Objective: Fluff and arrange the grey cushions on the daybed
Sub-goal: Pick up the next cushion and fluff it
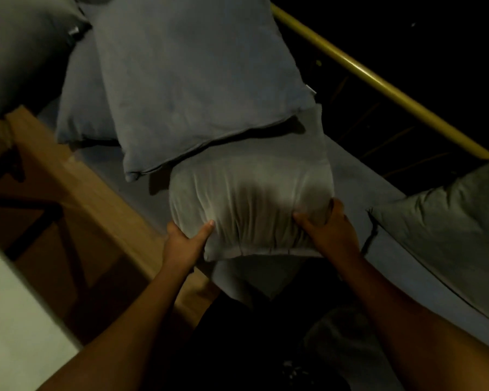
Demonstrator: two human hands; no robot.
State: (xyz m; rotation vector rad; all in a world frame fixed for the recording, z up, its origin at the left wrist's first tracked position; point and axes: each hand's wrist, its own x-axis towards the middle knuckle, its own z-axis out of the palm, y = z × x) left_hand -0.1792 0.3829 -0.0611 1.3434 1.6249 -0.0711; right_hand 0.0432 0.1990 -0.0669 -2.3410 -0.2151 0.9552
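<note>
Both hands are gripping a pale grey cushion (251,198) by its near edge, above the grey mattress (359,190) of the daybed. The left hand (185,242) is grasping the cushion's near left corner, thumb lying along the front face and fingers tucked out of sight beneath it. The right hand (329,231) is clenching the near right corner, thumb pressing into the side, and the fabric is bunching into tight folds between the two hands. The cushion's far end is sitting under the lower edge of a larger blue-grey cushion (198,80), which is overlapping it and lying tilted across the mattress. Behind that one, another blue-grey cushion (82,108) is lying partly covered by it, and a further grey cushion (20,43) is showing at the upper left corner, with a small tag (74,31) at its edge; whether anything is written on the tag cannot be told. A second small tag (311,89) is sticking out from the right corner of the large cushion, too small to read. At the right, a greenish-grey cushion (446,238) is resting on the mattress, well apart from the held one. A wooden frame rail (76,182) is running along the left side of the mattress, and a yellow rail (378,80) is running along the far side. The scene is dim, and no brand or lettering is legible anywhere.
</note>
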